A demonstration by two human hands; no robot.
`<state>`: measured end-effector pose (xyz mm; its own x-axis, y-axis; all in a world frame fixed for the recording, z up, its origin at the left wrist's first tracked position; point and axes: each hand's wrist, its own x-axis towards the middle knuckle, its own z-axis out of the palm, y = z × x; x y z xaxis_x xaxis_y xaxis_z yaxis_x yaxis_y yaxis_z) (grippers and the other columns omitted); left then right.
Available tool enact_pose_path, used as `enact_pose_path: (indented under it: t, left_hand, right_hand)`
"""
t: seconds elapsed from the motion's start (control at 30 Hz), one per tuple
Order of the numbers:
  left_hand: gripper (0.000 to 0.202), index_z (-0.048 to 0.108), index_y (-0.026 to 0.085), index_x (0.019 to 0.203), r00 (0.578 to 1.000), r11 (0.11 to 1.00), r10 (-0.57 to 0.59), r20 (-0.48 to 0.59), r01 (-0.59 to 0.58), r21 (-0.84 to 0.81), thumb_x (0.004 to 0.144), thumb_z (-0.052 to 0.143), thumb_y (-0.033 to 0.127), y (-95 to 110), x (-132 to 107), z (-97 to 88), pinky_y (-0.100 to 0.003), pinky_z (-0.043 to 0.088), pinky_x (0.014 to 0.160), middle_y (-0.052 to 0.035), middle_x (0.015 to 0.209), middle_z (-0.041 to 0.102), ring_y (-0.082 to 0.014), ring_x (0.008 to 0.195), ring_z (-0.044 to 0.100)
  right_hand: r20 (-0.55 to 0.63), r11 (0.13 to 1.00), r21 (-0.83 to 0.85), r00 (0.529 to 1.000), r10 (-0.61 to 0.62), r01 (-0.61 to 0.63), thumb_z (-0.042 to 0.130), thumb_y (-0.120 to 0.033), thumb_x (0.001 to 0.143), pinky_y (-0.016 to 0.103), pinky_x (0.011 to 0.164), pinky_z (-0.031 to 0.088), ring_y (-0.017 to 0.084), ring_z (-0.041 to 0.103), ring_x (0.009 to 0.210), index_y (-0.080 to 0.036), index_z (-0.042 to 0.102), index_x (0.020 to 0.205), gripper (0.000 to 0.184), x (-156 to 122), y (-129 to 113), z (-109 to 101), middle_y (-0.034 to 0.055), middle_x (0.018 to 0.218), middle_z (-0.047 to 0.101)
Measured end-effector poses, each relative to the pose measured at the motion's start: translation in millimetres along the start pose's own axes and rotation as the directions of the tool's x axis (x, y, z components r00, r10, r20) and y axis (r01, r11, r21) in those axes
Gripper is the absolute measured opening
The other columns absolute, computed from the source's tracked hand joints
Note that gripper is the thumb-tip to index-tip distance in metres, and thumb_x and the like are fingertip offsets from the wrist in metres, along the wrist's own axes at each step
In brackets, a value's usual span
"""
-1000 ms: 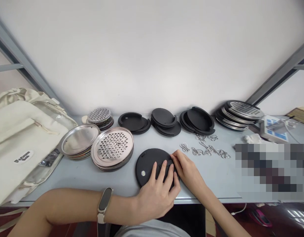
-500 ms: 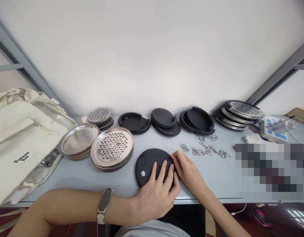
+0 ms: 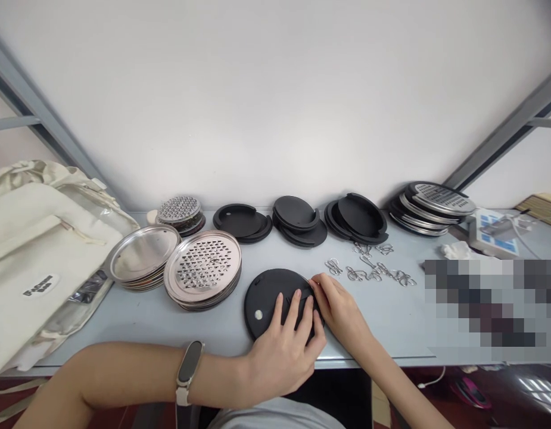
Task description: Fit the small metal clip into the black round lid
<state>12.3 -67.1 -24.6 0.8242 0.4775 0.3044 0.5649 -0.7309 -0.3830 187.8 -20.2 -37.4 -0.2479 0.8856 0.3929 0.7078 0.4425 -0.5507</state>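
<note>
Near the front edge of the table, a round black cover lies flat beneath both hands, a pale dot showing on its left side. The left hand has its fingers spread across the top, its grip loose; the right hand has its fingertips drawn together at the right rim, though I cannot tell whether its grip pinches anything. Behind, black rimmed trays sit in a left pile, a middle pile and a right pile, stacked within or over one another. Farther right, a mixed stack layers black rims with metal plates, a slotted plate topmost. Left of the cover stand pierced metal discs and shiny lids. Bent wire pieces lie scattered beyond the right hand. At far left leans a cream bag.
</note>
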Motion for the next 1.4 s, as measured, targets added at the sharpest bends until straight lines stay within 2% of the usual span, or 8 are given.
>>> enact_pose_path:
  t: [0.23, 0.33, 0.6, 0.93, 1.1, 1.4]
  left_hand:
    - [0.052, 0.044, 0.001, 0.133, 1.0, 1.0, -0.002, -0.014, 0.002, 0.001, 0.094, 0.034, 0.034, 0, -1, -0.1, -0.059, 0.031, 0.101, -0.0275, 0.136, 0.046, -0.0433, 0.129, 0.041]
    - [0.052, 0.044, 0.001, 0.132, 1.0, 1.0, -0.002, -0.017, 0.002, 0.008, 0.094, 0.036, 0.034, 0, -1, -0.2, -0.058, 0.03, 0.102, -0.0276, 0.136, 0.046, -0.0425, 0.128, 0.042]
    - [0.053, 0.044, 0.001, 0.133, 1.0, 1.0, 0.0, -0.025, 0.0, 0.021, 0.094, 0.034, 0.035, -1, 0, 0.2, -0.058, 0.032, 0.101, -0.0268, 0.137, 0.046, -0.0435, 0.129, 0.041]
    - [0.053, 0.044, 0.001, 0.133, 1.0, 1.0, 0.004, -0.019, -0.004, 0.015, 0.094, 0.035, 0.035, -1, 0, 0.9, -0.059, 0.032, 0.101, -0.0274, 0.137, 0.045, -0.0436, 0.129, 0.04]
    - [0.052, 0.044, 0.001, 0.133, 1.0, 1.0, 0.0, -0.018, 0.0, 0.016, 0.094, 0.034, 0.035, 0, -1, 0.8, -0.058, 0.035, 0.1, -0.0266, 0.137, 0.046, -0.0437, 0.13, 0.04]
    - [0.051, 0.045, 0.001, 0.132, 1.0, 1.0, 0.004, -0.017, -0.003, 0.012, 0.094, 0.033, 0.034, -2, 0, -0.2, -0.058, 0.034, 0.1, -0.0266, 0.137, 0.045, -0.0434, 0.129, 0.04]
  right_hand:
    - [-0.047, 0.993, 0.078, 0.995, 0.091, -0.087, 0.045, -0.034, 0.098, 0.031, 0.067, 0.051, 0.017, 0.058, 0.066, -0.023, 0.05, 0.103, 0.013, -2, 2, 2, 0.0007, 0.074, 0.056]
    - [-0.071, 0.994, 0.084, 0.995, 0.076, -0.07, 0.046, -0.034, 0.097, 0.032, 0.07, 0.052, 0.018, 0.059, 0.072, -0.022, 0.052, 0.106, 0.016, -2, 4, 3, 0.0028, 0.079, 0.058]
    - [-0.055, 0.999, 0.032, 0.998, -0.041, 0.043, 0.04, -0.023, 0.099, 0.037, 0.078, 0.048, 0.021, 0.058, 0.083, -0.022, 0.053, 0.096, 0.014, 2, -1, -1, 0.0054, 0.087, 0.061]
    - [0.025, 0.997, 0.07, 0.999, -0.034, 0.032, 0.036, -0.021, 0.099, 0.036, 0.075, 0.049, 0.021, 0.057, 0.081, -0.023, 0.054, 0.101, 0.018, 4, -1, -5, 0.0058, 0.089, 0.064]
    - [0.085, 0.996, 0.093, 0.996, 0.003, -0.011, 0.036, -0.023, 0.099, 0.033, 0.073, 0.049, 0.02, 0.057, 0.08, -0.023, 0.051, 0.095, 0.015, 4, -1, -7, 0.005, 0.085, 0.06]
    - [0.12, 0.991, 0.121, 0.992, 0.049, -0.063, 0.035, -0.024, 0.099, 0.031, 0.07, 0.047, 0.019, 0.058, 0.075, -0.023, 0.047, 0.092, 0.014, 4, -1, -7, 0.0032, 0.083, 0.057]
